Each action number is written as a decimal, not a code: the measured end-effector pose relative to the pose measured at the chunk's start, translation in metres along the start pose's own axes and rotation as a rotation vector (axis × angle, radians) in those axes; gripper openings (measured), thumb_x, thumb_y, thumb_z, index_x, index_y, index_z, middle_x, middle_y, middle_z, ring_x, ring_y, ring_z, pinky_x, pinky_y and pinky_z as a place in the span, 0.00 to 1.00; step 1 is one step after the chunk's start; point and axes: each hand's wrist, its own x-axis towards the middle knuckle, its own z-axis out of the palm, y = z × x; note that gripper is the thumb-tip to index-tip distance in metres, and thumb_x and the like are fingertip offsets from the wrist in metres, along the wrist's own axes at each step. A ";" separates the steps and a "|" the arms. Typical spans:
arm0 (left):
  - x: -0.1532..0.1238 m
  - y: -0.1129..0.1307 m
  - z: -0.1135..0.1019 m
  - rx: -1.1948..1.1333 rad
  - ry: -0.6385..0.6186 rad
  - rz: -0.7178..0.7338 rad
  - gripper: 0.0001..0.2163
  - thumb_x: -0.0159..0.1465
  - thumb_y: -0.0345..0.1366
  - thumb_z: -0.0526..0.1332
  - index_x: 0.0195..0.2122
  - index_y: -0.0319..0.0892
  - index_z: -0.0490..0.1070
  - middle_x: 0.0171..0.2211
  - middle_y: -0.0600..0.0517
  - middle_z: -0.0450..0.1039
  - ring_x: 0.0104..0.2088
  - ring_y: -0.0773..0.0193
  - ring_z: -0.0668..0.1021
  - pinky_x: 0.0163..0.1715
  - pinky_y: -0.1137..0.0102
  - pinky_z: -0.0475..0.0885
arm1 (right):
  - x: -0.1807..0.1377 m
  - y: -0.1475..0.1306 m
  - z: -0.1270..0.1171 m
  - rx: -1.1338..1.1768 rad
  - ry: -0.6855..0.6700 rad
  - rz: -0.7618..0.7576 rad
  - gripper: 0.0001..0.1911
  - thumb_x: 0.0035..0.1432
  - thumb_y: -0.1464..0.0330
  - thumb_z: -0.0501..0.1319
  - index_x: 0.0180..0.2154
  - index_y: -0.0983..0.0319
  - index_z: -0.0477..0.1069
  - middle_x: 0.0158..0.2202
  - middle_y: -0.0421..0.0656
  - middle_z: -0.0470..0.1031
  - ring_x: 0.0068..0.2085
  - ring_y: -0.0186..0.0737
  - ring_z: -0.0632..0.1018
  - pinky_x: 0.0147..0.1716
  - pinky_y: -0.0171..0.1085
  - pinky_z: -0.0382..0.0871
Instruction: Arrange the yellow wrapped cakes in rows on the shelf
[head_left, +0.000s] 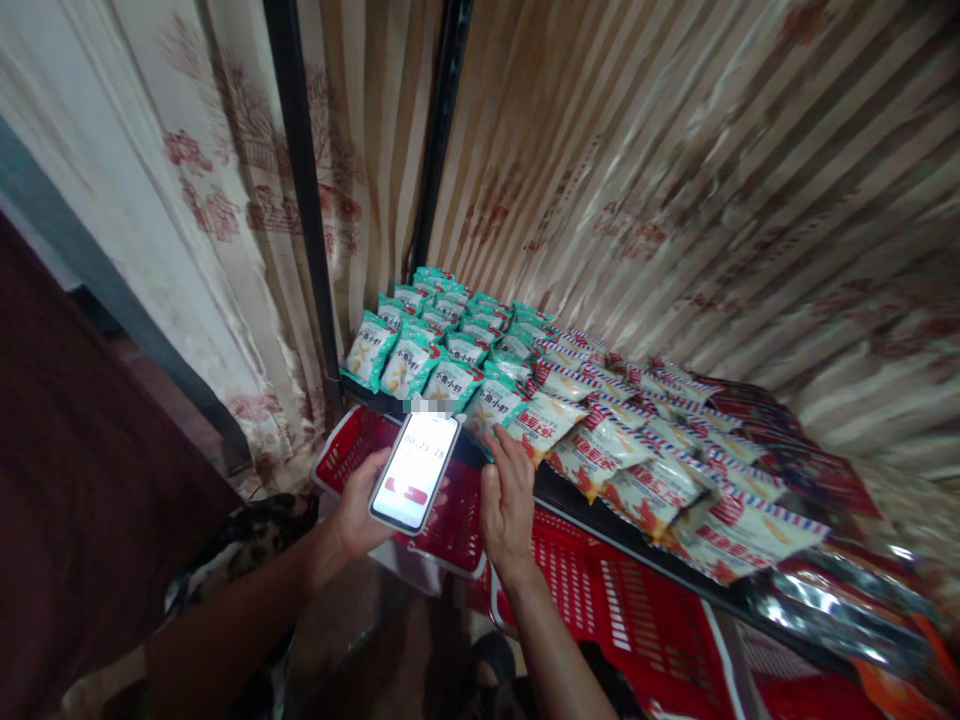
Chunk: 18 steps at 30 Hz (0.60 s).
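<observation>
My left hand (358, 512) is closed around a smartphone (414, 478), held tilted in front of the shelf. Its lit screen displays timer-like digits and a red button. Just right of the phone, my right hand (508, 505) holds nothing, its fingers stretched forward and somewhat apart. Those fingertips are close to the front row of green-and-white snack bags (450, 385); whether they touch a bag I cannot tell. Further right stand rows of white snack bags with striped top edges (652, 485), some leaning back on one another.
Below the dark shelf edge (592, 520) are red plastic baskets (577, 580). Black metal posts (304, 180) rise at the shelf's left end. Patterned curtains (600, 130) hang behind. Dark red packets (817, 460) and shiny silver packets (840, 605) lie at the right.
</observation>
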 end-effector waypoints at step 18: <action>-0.005 0.008 -0.015 0.034 0.107 -0.010 0.23 0.62 0.45 0.52 0.49 0.30 0.68 0.35 0.36 0.77 0.36 0.47 0.79 0.36 0.56 0.71 | 0.004 -0.001 0.015 0.000 -0.047 -0.060 0.18 0.63 0.69 0.48 0.53 0.61 0.63 0.56 0.48 0.64 0.57 0.43 0.63 0.54 0.51 0.57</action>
